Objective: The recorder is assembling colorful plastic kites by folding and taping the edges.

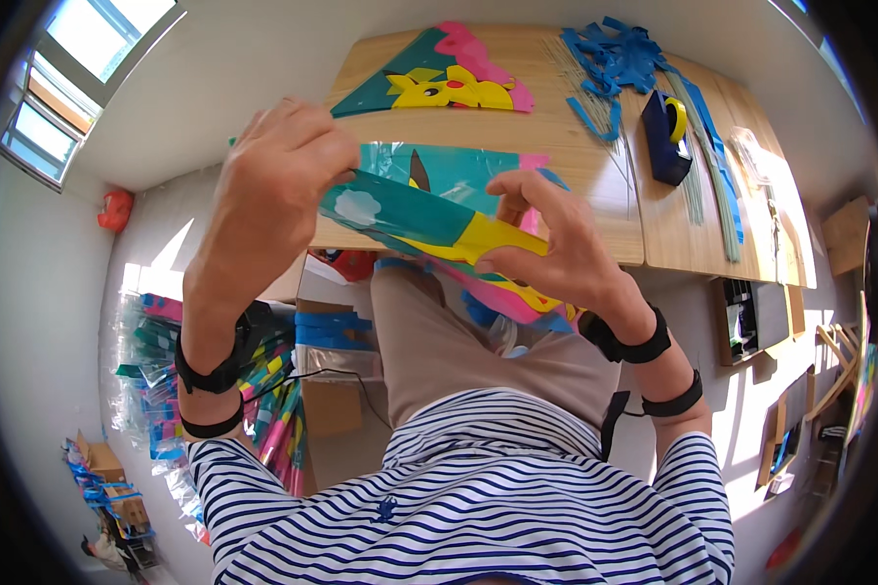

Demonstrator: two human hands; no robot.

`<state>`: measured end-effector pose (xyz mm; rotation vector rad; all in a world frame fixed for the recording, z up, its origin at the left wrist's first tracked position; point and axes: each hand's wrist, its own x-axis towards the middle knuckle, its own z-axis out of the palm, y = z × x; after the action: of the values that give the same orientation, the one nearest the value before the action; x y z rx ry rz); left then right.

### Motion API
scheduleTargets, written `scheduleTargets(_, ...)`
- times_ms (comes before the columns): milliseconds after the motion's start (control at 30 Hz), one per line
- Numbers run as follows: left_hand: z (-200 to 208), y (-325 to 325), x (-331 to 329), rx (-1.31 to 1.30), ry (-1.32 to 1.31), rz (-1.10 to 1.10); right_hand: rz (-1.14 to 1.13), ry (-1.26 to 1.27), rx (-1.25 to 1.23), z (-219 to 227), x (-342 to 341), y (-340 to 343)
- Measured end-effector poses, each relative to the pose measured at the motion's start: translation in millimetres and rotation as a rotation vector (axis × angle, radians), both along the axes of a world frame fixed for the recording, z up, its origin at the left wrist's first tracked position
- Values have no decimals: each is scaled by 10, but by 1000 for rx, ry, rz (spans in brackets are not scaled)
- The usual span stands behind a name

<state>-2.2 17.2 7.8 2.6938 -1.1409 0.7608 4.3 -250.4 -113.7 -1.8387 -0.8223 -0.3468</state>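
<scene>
A printed plastic kite sail (410,216) in teal, yellow and pink is folded lengthwise over my lap, by the table's front edge. My left hand (288,161) pinches its upper left end, fingers closed. Around the right part curves my right hand (561,234), thumb against the yellow area and fingers bent over the far side. Part of the sail hangs below the table edge, showing more yellow and pink. Farther back lies another flat triangular sail (444,73) with a yellow cartoon figure. Both wrists wear black straps.
On the right of the wooden table (595,219) are a dark blue tape dispenser (665,136) with yellow tape, a heap of blue strips (619,58) and bundles of thin rods (722,200). Rolled colourful plastic pieces (278,419) and cardboard boxes (332,408) stand at my left.
</scene>
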Motion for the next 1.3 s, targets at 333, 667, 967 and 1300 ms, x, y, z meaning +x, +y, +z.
scheduleTargets(333, 568, 560, -206, -79, -38, 127, -200, 277, -178, -175, -91, -1031)
scheduleTargets(667, 930, 1060, -423, 114, -388, 304, -127, 455, -247, 700, -244, -1539)
scheduleTargets(967, 979, 1339, -410, -82, -138, 341, -181, 316, -269, 910, -302, -1690)
scheduleTargets(1300, 532, 1171, 732, -341, 499, 342, -202, 772, -487, 1027, 639, -1654)
